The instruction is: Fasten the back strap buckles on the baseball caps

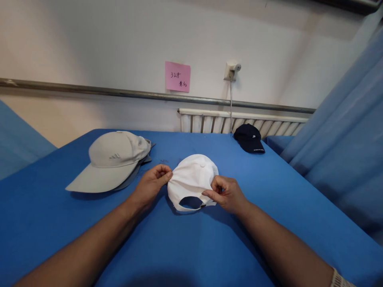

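Observation:
A white baseball cap [193, 175] is on the blue surface in front of me, its back opening and strap facing me and its brim mostly hidden on the far side. My left hand [152, 183] pinches the cap's left side between thumb and fingers. On the other side, my right hand [227, 193] grips the cloth near the strap, thumb on the outside. To the left, a light grey cap [110, 153] lies on top of darker caps [131, 177], which show only at their edges. A navy cap [249, 137] sits at the far right, its brim towards me.
The blue-covered table [185, 247] reaches back to a wall with a metal rail [125, 92] and a white radiator [209, 122]. A pink note [177, 76] and a socket with a plugged-in cable [231, 71] are above. Blue curtains [344, 131] hang at the right.

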`<state>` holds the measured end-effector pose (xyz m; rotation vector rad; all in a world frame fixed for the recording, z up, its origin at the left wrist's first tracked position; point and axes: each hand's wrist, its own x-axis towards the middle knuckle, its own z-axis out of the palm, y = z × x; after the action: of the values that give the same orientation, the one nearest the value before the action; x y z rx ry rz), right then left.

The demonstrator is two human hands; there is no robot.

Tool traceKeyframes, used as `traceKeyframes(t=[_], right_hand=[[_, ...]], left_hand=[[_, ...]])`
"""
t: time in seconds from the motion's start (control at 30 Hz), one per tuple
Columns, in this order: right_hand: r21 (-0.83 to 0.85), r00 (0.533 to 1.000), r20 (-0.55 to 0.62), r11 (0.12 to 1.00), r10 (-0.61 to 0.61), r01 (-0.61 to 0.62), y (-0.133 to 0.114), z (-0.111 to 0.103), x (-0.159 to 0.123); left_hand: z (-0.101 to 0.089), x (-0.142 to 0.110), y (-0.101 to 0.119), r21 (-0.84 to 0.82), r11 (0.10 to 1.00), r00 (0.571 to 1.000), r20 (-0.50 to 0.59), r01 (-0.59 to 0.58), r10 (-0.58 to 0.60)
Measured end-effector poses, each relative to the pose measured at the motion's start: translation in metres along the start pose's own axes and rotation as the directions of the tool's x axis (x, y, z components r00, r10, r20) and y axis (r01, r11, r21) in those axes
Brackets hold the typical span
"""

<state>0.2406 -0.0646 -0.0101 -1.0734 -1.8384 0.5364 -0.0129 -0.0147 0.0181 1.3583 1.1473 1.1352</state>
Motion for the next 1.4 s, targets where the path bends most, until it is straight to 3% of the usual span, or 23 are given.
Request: traceKeyframes(t=[0.2,0.33,0.4,0.5,0.57,0.67,0.77,0.83,0.87,0.93,1.0,1.07,1.2,1.4], right_hand=[[-0.029,0.990,-0.008,0.990,-0.138,0.138,-0.018,0.002,-0.005],[-0.004,0.909,-0.010,0.909,-0.417,0.417,-0.038,0.000,-0.017],[0.023,0.890,-0.091,0.893,-0.447,0.450,-0.041,-0.003,-0.019],[-0.002,0.924,-0.283,0.963,-0.259,0.269,-0.030,-0.005,-0.012],[-0.026,0.933,-0.343,0.994,-0.107,0.105,-0.014,-0.004,-0.003],[-0.095,0.957,-0.277,0.988,0.088,-0.119,0.014,0.001,0.008],[-0.239,0.964,-0.124,0.936,0.235,-0.259,0.034,0.007,0.011],[-0.324,0.963,-0.031,0.909,0.267,-0.262,0.039,0.008,0.010],[-0.354,0.963,-0.003,0.900,0.270,-0.253,0.040,0.008,0.009],[-0.399,0.963,0.024,0.886,0.268,-0.237,0.039,0.007,0.008],[-0.424,0.962,0.033,0.875,0.272,-0.233,0.037,0.006,0.007],[-0.433,0.961,0.039,0.871,0.274,-0.231,0.036,0.006,0.007],[-0.446,0.963,0.028,0.865,0.270,-0.230,0.037,0.010,0.006],[-0.496,0.967,0.022,0.842,0.255,-0.211,0.034,0.013,0.004]], left_hand=[[-0.009,-0.005,0.010,-0.216,0.958,0.968,0.207,0.186,-0.141],[-0.022,-0.004,0.016,-0.261,0.929,0.936,0.301,0.262,-0.180],[-0.030,0.000,0.014,-0.252,0.922,0.923,0.326,0.293,-0.204],[-0.039,0.011,0.003,-0.157,0.949,0.924,0.318,0.272,-0.212],[-0.041,0.020,-0.006,-0.071,0.978,0.952,0.254,0.196,-0.172],[-0.038,0.030,-0.014,0.052,0.996,0.991,0.109,0.068,-0.073],[-0.038,0.032,-0.010,0.147,0.989,0.997,-0.067,-0.018,0.028],[-0.042,0.028,0.000,0.206,0.977,0.992,-0.101,-0.054,0.076],[-0.046,0.024,0.007,0.242,0.968,0.994,-0.062,-0.074,0.092],[-0.054,0.013,0.020,0.343,0.931,0.989,0.116,-0.124,0.089],[-0.059,0.001,0.031,0.465,0.865,0.951,0.307,-0.189,0.043],[-0.057,-0.010,0.038,0.503,0.839,0.928,0.372,-0.210,0.009],[-0.037,-0.021,0.041,0.384,0.911,0.943,0.333,-0.151,0.016],[-0.016,-0.028,0.041,0.566,0.806,0.970,0.242,-0.172,0.036]])
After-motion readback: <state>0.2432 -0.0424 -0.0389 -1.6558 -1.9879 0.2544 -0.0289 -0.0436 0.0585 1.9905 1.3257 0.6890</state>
